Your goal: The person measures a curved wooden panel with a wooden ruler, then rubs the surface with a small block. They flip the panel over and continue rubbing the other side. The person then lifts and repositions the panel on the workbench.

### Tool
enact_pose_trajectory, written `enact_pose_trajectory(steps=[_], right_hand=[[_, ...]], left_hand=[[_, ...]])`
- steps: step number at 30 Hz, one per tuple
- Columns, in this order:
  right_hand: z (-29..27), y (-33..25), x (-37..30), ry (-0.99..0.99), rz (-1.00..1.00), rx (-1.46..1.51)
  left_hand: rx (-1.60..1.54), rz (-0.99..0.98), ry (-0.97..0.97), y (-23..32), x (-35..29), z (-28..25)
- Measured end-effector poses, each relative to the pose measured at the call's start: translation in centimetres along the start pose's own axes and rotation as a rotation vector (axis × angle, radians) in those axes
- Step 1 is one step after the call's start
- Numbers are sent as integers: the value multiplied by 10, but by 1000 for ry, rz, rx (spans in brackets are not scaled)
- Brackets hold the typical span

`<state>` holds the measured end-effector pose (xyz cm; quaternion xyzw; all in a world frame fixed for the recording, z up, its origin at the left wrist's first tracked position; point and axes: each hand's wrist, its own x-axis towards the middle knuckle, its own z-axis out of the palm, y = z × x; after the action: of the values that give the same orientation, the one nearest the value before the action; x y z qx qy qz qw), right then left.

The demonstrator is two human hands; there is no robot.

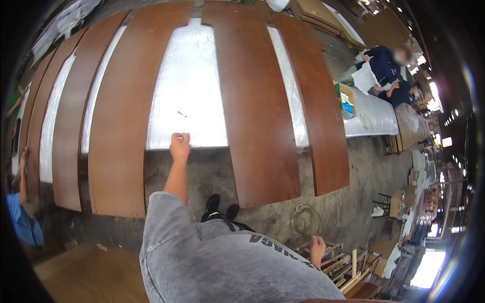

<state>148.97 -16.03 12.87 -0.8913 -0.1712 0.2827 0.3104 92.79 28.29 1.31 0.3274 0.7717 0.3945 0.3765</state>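
Note:
My left hand [179, 146] reaches over the near edge of a table wrapped in shiny clear film [194, 86]. Its fingers are pinched together, and I cannot make out what is between them. Just beyond the fingertips, a small dark slim piece [182, 114] lies on the film, too small to name. Long brown wooden panels flank this hand: one to the left [126, 111] and one to the right [255, 106], both overhanging the near edge. My right hand [317, 247] hangs low at my side with its fingers curled, their contents hidden.
More brown panels lie at the left [70, 136] and right [316, 111]. A person in blue [25, 219] stands at the far left; people in dark shirts [380, 63] work at the right. A coiled hose or cable [304, 219] and a wooden rack [353, 270] are near my right.

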Motion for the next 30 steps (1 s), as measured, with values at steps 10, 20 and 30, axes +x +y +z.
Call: enact_pose_trajectory(steps=[10, 20, 30], right_hand=[[261, -271, -53, -934, -911, -172], [345, -363, -263, -1610, -1368, -87], [460, -318, -352, -1350, -1273, -200]], left_hand=[[-1143, -307, -496, 27, -219, -110], [-1267, -107, -314, 13, -278, -211], [-973, -283, -795, -55, -170, -347]])
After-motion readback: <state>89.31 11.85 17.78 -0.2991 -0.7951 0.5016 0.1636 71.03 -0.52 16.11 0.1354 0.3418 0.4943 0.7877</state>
